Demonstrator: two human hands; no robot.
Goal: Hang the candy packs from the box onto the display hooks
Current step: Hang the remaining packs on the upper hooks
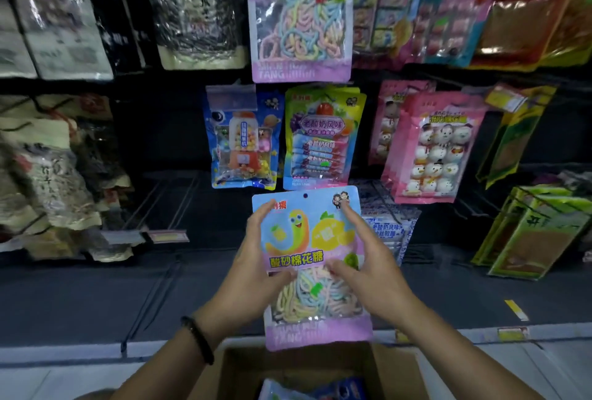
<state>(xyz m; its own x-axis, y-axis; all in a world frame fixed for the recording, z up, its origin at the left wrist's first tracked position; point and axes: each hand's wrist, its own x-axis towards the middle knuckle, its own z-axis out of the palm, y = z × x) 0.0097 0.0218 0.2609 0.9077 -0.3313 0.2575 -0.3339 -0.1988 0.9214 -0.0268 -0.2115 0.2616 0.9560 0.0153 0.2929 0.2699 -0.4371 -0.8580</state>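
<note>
Box (396,372) (contents cut off), then candy pack (309,234), held between left hand (253,260) and right hand (368,263).

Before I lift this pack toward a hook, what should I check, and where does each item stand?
1. Grip: left hand and right hand both hold the candy pack: ok.
2. Hang hole uncovered by fingers: ok.
3. Pack upright, print facing me: ok.
4. Target row found: matching pack hangs straight above: ok.
5. Room left on that hook: hook hidden, cannot tell.
6. Box below, clear of the lift path: ok.
</note>
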